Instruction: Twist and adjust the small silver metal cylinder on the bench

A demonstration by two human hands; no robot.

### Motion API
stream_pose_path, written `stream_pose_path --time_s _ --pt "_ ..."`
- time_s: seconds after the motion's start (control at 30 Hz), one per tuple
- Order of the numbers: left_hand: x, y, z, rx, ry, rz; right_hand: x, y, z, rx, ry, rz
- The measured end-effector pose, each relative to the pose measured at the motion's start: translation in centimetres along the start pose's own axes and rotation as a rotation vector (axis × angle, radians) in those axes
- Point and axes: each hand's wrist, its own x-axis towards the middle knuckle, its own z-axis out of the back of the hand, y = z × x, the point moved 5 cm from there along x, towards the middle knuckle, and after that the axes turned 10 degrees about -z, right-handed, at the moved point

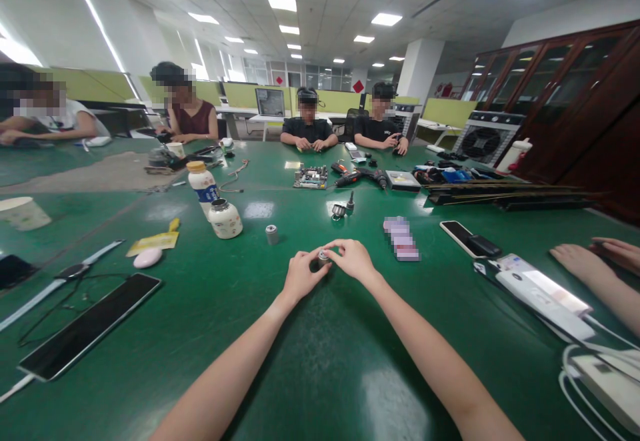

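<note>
My left hand (301,275) has its fingers around a small silver metal cylinder (323,257), which stands upright on the green table (320,354). Thumb and index finger of my right hand (354,257) pinch at the top of the same cylinder. Part of it is hidden behind the fingers, and its exact kind is too small to make out. A second, similar silver cylinder (271,234) stands upright to the left of my hands. Beyond them lie a small metal ring-like part (339,211) and a dark drill-chuck-like piece (351,201).
A cream bottle (226,219) and a milk bottle (201,187) stand at left, near a tablet (93,324). Further back are a circuit board (311,177) and power drills (357,175). Phones, cables and another person's hands (575,261) are at right. Several people sit opposite.
</note>
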Motion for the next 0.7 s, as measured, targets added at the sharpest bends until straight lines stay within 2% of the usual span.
stream_pose_path --time_s 0.23,0.43,0.53,0.7 --pt "0.0 -0.2 0.0 -0.009 0.004 0.001 -0.4 0.1 -0.2 -0.094 -0.055 -0.016" --pt "0.0 0.1 -0.1 -0.004 0.012 0.009 -0.4 0.2 0.7 -0.128 -0.113 -0.027" --pt "0.0 0.0 0.0 0.006 0.008 0.003 -0.4 0.3 1.0 -0.104 -0.091 -0.009" --pt "0.1 -0.2 0.2 -0.004 0.004 0.004 -0.6 0.7 0.1 -0.129 -0.023 0.037"
